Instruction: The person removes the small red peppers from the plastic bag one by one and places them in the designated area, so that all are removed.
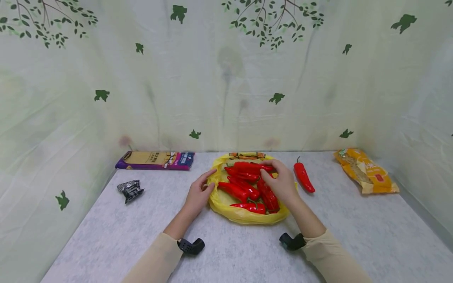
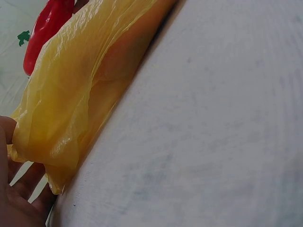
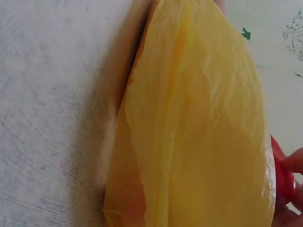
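Note:
A yellow plastic bag (image 1: 244, 218) sits with its mouth spread wide on the table, with several shiny red peppers (image 1: 244, 188) lying inside. My left hand (image 1: 198, 192) is at the bag's left rim. In the left wrist view its thumb lies on the plastic (image 2: 61, 118) and the fingers are behind it, pinching the edge. My right hand (image 1: 283, 184) reaches over the right rim. The right wrist view shows its thumb and fingers gripping a red pepper (image 3: 280, 172), partly hidden by the bag.
One loose red pepper (image 1: 303, 177) lies right of the bag. An orange food packet (image 1: 368, 173) is at the far right. At the back left lies a purple noodle packet (image 1: 155, 160), and nearer, a crumpled black-and-silver wrapper (image 1: 131, 190). A leaf-printed curtain (image 1: 226, 106) borders the table.

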{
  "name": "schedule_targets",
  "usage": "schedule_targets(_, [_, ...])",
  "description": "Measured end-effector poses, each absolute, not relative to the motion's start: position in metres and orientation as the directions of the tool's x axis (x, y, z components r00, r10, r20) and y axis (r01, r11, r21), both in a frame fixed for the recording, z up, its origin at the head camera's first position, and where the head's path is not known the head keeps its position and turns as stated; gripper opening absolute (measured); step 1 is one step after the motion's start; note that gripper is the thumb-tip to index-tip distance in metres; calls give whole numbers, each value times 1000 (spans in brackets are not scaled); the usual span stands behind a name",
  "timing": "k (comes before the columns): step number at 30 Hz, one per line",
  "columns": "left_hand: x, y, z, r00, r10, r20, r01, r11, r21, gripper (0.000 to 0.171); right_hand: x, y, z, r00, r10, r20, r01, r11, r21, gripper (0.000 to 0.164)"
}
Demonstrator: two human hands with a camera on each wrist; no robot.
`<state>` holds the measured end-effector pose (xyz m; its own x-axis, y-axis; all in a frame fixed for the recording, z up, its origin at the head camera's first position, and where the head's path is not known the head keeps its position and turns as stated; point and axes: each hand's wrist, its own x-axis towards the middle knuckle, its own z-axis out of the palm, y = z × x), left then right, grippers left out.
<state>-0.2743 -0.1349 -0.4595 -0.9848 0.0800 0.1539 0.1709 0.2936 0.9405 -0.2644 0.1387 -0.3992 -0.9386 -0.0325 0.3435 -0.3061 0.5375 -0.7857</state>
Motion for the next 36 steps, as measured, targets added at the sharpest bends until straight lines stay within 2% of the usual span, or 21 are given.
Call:
schedule_targets(12, [-274, -135, -461, -983, 84, 165, 183, 299, 937, 43, -265, 148, -392, -921, 14, 390, -324, 529, -784, 29])
schedule_targets(20, [-275, -134, -461, -985, 78, 151, 168, 294, 941, 42, -268, 163, -385, -901, 54, 430, -366, 437, -822, 32])
schedule_targets(36, [-275, -135, -458, -986, 84, 144, 163, 307, 938, 41, -272, 207, -368, -894, 311, 321, -194, 377, -906, 36])
